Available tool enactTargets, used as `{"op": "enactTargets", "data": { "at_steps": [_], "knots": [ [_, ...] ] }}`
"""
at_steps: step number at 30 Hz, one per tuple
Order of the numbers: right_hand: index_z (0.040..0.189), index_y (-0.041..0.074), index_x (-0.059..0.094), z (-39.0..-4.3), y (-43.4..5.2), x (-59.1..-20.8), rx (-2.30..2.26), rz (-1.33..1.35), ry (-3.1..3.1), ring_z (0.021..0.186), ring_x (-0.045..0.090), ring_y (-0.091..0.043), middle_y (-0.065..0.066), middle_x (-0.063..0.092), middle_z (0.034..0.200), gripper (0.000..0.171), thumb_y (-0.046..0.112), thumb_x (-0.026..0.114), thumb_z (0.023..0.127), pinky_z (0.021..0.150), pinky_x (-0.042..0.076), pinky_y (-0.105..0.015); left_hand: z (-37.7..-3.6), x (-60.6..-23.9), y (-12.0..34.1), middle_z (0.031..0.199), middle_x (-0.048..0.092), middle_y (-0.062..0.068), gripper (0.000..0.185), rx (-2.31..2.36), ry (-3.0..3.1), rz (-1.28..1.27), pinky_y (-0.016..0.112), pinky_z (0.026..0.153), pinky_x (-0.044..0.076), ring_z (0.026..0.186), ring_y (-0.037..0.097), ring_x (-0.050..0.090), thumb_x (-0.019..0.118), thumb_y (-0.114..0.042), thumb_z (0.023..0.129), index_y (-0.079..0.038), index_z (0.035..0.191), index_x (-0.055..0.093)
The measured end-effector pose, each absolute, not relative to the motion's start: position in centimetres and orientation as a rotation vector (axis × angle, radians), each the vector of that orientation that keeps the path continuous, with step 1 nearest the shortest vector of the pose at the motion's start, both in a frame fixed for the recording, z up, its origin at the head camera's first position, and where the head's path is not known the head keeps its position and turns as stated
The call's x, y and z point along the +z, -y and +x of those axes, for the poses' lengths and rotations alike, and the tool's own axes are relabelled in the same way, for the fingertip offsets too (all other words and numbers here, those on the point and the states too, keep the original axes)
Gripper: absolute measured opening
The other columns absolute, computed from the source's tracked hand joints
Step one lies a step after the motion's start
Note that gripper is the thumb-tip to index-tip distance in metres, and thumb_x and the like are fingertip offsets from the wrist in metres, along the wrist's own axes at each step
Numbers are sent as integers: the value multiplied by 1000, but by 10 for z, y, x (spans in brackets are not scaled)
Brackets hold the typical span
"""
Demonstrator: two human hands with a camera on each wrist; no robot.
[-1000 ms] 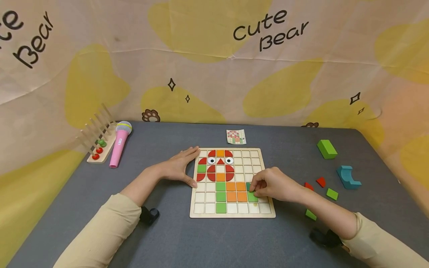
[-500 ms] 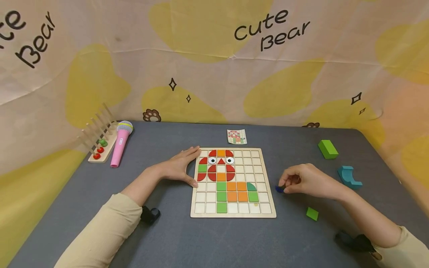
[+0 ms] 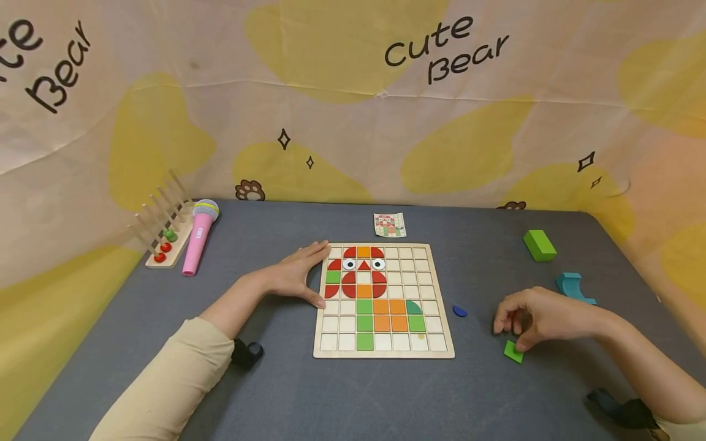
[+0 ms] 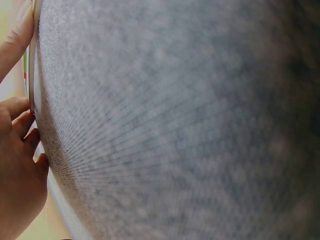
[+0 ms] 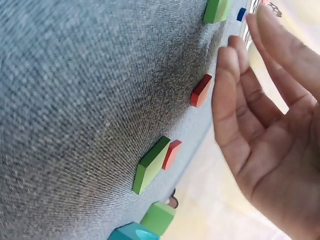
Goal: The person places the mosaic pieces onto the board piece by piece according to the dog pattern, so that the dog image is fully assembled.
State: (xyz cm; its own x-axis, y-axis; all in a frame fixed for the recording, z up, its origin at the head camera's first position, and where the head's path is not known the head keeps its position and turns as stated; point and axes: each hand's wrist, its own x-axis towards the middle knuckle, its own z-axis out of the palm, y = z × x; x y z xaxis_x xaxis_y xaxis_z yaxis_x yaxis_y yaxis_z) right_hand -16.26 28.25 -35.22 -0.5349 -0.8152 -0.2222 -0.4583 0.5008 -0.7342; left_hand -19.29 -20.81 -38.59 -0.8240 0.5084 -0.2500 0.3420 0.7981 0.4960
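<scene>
- I am seeing my right hand (image 3: pixel 537 318) hovering low over the desk (image 3: pixel 358 398), its fingers loosely curled and holding nothing, fingertips just above the green square tile (image 3: pixel 513 351).
- In the right wrist view the fingers (image 5: pixel 235 100) are looking relaxed and slightly spread, palm open, with red tiles (image 5: pixel 201 91) and a green tile (image 5: pixel 150 165) lying well apart on the cloth.
- I am judging that the tile is lying flat on a soft surface, so a shallow pinch could be slipping off its thin edges or flipping it over.
- The blue piece (image 3: pixel 459 311) is sitting between the hand and the puzzle board (image 3: pixel 436 352); a careless sweep could be knocking it away.
- My left hand (image 3: pixel 295 275) is pressing flat against the board's left edge, fingers straight and together, thumb along the side.
- If that hand is pushing too hard, the board could be sliding and jolting the placed tiles out of their cells.
</scene>
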Motion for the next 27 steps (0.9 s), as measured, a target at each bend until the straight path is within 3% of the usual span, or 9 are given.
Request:
{"op": "enactTargets", "data": {
  "at_steps": [4, 11, 27],
  "knots": [
    [97, 19, 70, -162, -283, -354, -794, -1073, -2170, 75, 59, -11, -2, 64, 87, 34, 8, 83, 68, 61, 51, -20, -193, -385, 208, 169, 6, 10, 123, 617, -2614, 638, 56, 128, 9, 157, 33, 5, 85, -52, 69, -8, 159, 14],
    [95, 22, 67, -160, -281, -355, -731, -1065, -2138, 69, 52, 1, 0, 61, 83, 44, 0, 82, 60, 56, 49, -20, -193, -386, 207, 169, 6, 11, 123, 613, -2616, 653, 56, 128, 10, 157, 34, 6, 85, -52, 69, -7, 159, 14],
    [84, 25, 62, -157, -270, -358, -658, -1115, -2263, 63, 49, 5, 7, 58, 76, 39, 7, 88, 60, 52, 46, -18, -193, -385, 207, 169, 5, 10, 123, 608, -2616, 641, 56, 128, 9, 157, 34, 5, 85, -53, 70, -8, 160, 13]
  ]
}}
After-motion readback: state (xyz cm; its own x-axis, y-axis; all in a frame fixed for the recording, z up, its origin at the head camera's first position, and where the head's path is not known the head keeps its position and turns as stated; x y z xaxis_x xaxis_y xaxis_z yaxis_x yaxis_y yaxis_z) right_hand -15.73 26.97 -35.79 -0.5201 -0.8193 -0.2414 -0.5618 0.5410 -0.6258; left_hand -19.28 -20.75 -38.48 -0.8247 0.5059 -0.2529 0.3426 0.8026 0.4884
